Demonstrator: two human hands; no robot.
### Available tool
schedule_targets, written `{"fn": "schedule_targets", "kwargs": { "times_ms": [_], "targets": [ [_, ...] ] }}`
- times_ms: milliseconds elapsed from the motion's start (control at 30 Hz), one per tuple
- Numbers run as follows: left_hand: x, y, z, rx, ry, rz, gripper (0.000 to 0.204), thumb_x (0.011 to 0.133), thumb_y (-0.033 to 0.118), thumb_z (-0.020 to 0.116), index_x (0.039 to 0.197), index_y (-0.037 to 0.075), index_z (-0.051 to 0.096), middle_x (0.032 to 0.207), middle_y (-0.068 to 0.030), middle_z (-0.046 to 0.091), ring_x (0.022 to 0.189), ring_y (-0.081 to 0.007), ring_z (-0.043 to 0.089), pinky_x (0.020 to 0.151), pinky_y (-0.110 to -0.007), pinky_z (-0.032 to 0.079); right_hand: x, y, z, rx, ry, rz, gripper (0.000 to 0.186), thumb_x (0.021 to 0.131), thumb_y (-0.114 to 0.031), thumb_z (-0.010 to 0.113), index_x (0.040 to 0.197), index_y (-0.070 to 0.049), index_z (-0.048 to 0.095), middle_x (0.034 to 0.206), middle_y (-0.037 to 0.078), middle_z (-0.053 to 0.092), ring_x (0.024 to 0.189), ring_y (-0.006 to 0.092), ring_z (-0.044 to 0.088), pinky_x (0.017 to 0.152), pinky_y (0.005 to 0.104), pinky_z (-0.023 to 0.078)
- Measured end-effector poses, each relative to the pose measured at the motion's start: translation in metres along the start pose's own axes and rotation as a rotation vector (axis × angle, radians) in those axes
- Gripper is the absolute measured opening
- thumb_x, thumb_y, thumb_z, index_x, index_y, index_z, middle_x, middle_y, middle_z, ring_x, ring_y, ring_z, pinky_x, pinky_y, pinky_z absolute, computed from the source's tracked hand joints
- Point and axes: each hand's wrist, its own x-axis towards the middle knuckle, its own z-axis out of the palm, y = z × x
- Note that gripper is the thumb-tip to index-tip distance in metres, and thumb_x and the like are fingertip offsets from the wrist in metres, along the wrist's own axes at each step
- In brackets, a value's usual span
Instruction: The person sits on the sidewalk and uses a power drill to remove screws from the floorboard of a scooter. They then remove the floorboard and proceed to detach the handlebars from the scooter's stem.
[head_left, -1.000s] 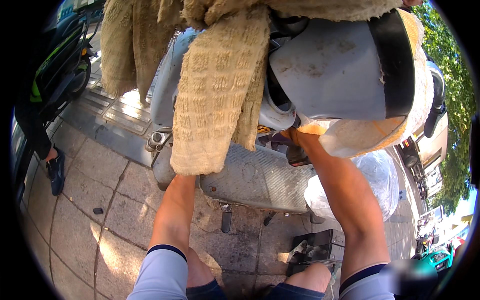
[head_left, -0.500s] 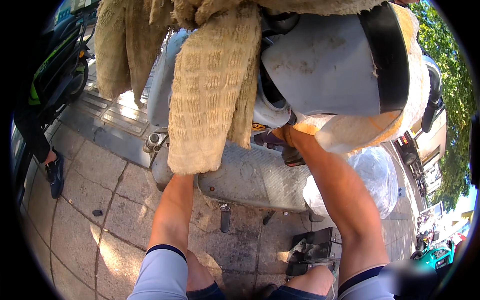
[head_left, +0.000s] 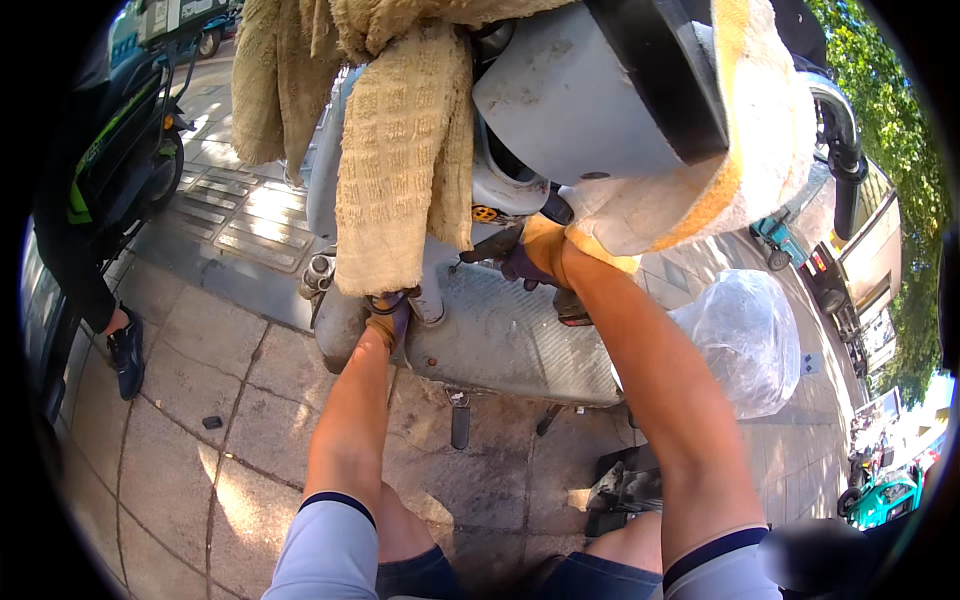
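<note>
My right hand [head_left: 535, 258], in a yellow and purple glove, is closed on a dark power drill [head_left: 572, 310], its narrow tip pointing left toward the scooter's lower front. My left hand [head_left: 388, 325], gloved too, is closed at a pale tube [head_left: 428, 305], just under a hanging beige towel [head_left: 390, 160]; what its fingers hold is partly hidden. The scooter's grey front panel [head_left: 570, 95] is above my right hand, draped beside a white and yellow towel [head_left: 740, 150]. The ribbed grey footboard [head_left: 510, 350] lies below both hands.
A clear plastic bag [head_left: 740, 345] sits right of the footboard. A black box-like object [head_left: 620, 490] stands on the paving by my knees. At left, a person's dark-trousered leg and shoe [head_left: 128, 350] are beside another scooter [head_left: 115, 150]. Parked vehicles [head_left: 830, 280] line the right.
My gloved hands have come into fuller view beneath the towel and panel. The front panel and towels appear higher and further left, tilted differently, and the pale tube now shows by my left hand.
</note>
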Motion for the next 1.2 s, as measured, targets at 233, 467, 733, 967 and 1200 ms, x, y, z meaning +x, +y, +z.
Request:
{"fn": "schedule_targets", "kwargs": {
  "times_ms": [233, 467, 733, 967, 1200],
  "targets": [
    [-0.076, 0.053, -0.021, -0.763, -0.153, -0.388, 0.039, 0.103, 0.026, 0.062, 0.138, 0.009, 0.064, 0.134, -0.0051, 0.068, 0.118, -0.0176, 0.063, 0.093, -0.035, 0.051, -0.075, -0.058, 0.051, 0.473, 0.348, 0.582, 0.032, 0.085, -0.03, 0.068, 0.109, -0.009, 0.074, 0.097, 0.014, 0.075, 0.089, 0.0284, 0.07, 0.082, 0.041, 0.055],
    [-0.164, -0.076, -0.043, 0.518, -0.862, 0.227, 0.023, 0.094, 0.017, 0.059, 0.109, 0.007, 0.074, 0.099, -0.0105, 0.072, 0.088, -0.023, 0.065, 0.081, -0.034, 0.052, -0.238, -0.096, 0.122, 1.418, 0.679, 0.562, 0.038, 0.087, -0.01, 0.069, 0.123, 0.0, 0.068, 0.095, 0.009, 0.075, 0.072, 0.0181, 0.065, 0.072, 0.0371, 0.055],
    [-0.142, -0.029, -0.046, 0.602, -1.283, 0.646, 0.019, 0.093, 0.013, 0.056, 0.1, 0.006, 0.072, 0.098, -0.0123, 0.073, 0.09, -0.0275, 0.071, 0.078, -0.041, 0.055, -0.347, -0.076, 0.189, 1.207, 0.847, 0.624, 0.04, 0.084, -0.004, 0.07, 0.124, -0.001, 0.068, 0.105, 0.01, 0.076, 0.092, 0.0195, 0.069, 0.086, 0.0328, 0.055],
    [-0.128, 0.233, 0.013, 0.65, -1.196, -0.037, 0.036, 0.096, 0.043, 0.065, 0.123, 0.023, 0.076, 0.125, -0.0063, 0.074, 0.113, -0.026, 0.069, 0.1, -0.039, 0.052, -0.397, -0.065, 0.206, 0.999, 0.837, 0.716, 0.04, 0.082, -0.004, 0.067, 0.122, -0.003, 0.069, 0.11, 0.017, 0.075, 0.1, 0.0275, 0.07, 0.09, 0.0348, 0.053],
    [-0.13, 0.143, 0.06, 0.95, -1.348, 0.144, 0.052, 0.095, 0.048, 0.062, 0.131, 0.011, 0.066, 0.131, -0.0118, 0.069, 0.121, -0.028, 0.067, 0.101, -0.038, 0.05, -0.43, -0.085, 0.184, 1.0, 0.73, 0.842, 0.041, 0.083, -0.005, 0.068, 0.124, -0.004, 0.069, 0.106, 0.014, 0.075, 0.093, 0.024, 0.068, 0.089, 0.0346, 0.053]
  ]
}}
